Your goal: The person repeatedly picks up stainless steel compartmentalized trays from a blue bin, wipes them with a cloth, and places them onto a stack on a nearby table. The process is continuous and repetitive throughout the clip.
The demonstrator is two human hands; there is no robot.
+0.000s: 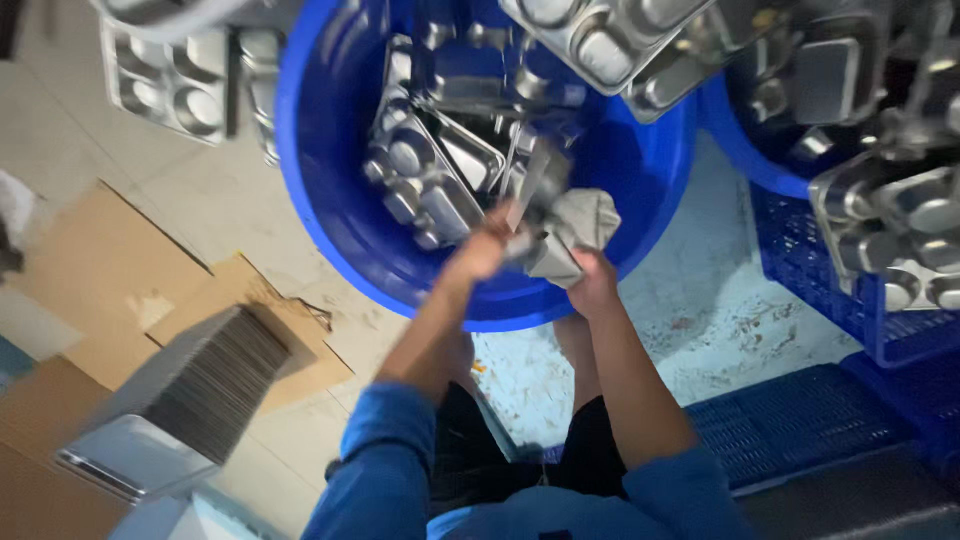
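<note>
My left hand (484, 250) grips the lower edge of a steel compartment tray (540, 180) that is tilted up over a big blue tub (320, 150). My right hand (594, 283) holds a grey cloth (578, 228) pressed against that tray. Both hands are over the near rim of the tub, blurred by motion. Inside the tub lie several more steel compartment trays (425, 170), leaning on each other.
A tall stack of steel trays (190, 395) rests on flattened cardboard (100, 270) at the left. More trays (170, 80) lie at the top left. A second blue tub (750, 150) and blue plastic crates (830, 290) with trays (900, 230) stand at the right.
</note>
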